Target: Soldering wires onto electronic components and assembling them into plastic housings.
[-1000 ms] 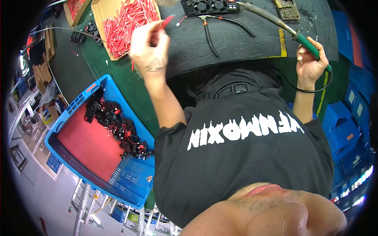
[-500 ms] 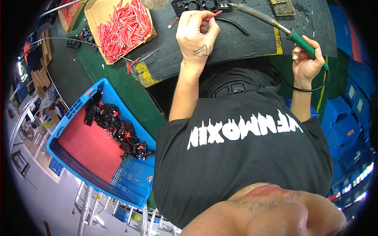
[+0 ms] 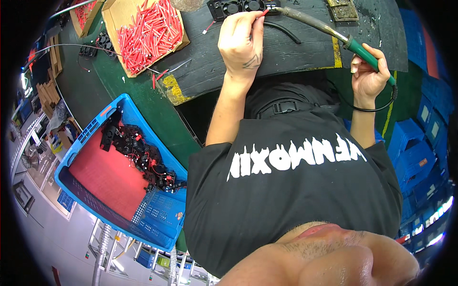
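Between thumb and forefinger of my left hand (image 3: 242,45) is a small red wire piece (image 3: 265,13). Its tip reaches the right end of a black twin-fan unit (image 3: 237,8) at the table's far side. My right hand (image 3: 369,75) is wrapped round the green handle (image 3: 365,52) of a soldering iron. The iron's metal shaft (image 3: 310,21) points left, and its tip is at the same end of the fan unit, close to the red piece. A thick black cable (image 3: 284,31) lies just beneath the unit. Exact contact at the tip is too small to tell.
A cardboard box (image 3: 186,40) full of red wire pieces stands left on the dark table (image 3: 205,71). Nearer me, a blue crate (image 3: 62,178) holds several black fan units with wires. A small metal holder (image 3: 344,12) sits at the far right. Blue bins (image 3: 412,148) are stacked at right.
My left hand has shifted slightly right, bringing the red piece down to the fan unit's end. My right hand and the soldering iron have moved slightly left and down.
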Available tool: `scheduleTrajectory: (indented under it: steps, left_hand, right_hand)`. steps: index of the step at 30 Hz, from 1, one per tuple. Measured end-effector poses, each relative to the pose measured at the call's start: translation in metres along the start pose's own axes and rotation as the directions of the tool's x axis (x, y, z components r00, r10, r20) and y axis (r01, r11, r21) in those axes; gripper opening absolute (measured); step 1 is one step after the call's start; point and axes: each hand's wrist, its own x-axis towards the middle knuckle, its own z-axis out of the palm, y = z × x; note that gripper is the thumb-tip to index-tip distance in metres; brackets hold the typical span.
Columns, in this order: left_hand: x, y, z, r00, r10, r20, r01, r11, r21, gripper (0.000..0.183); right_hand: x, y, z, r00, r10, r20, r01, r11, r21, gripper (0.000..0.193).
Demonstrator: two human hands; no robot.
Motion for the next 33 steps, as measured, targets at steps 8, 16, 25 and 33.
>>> scheduleTrajectory:
  steps: [8, 16, 25, 33]
  left_hand:
    - [0.006, 0.007, 0.000, 1.000, 0.006, -0.026, -0.006, 1.000, -0.009, 0.012]
    - [0.010, 0.010, 0.001, 0.997, 0.060, -0.054, -0.059, 0.998, 0.014, 0.012]
    - [0.011, 0.010, 0.003, 0.997, 0.069, -0.028, -0.068, 0.997, 0.035, 0.012]
    - [0.013, 0.009, 0.003, 0.996, 0.093, -0.001, -0.093, 0.991, 0.096, 0.012]
  right_hand:
    - [0.003, 0.008, 0.005, 1.000, -0.001, -0.003, 0.001, 0.999, -0.046, 0.053]
    - [0.005, 0.009, 0.006, 1.000, -0.005, -0.014, 0.005, 0.999, -0.054, 0.053]
    - [0.005, 0.012, 0.005, 1.000, 0.020, -0.022, -0.020, 0.999, -0.032, 0.052]
    - [0.005, 0.011, 0.003, 1.000, 0.015, -0.018, -0.016, 0.999, -0.029, 0.052]
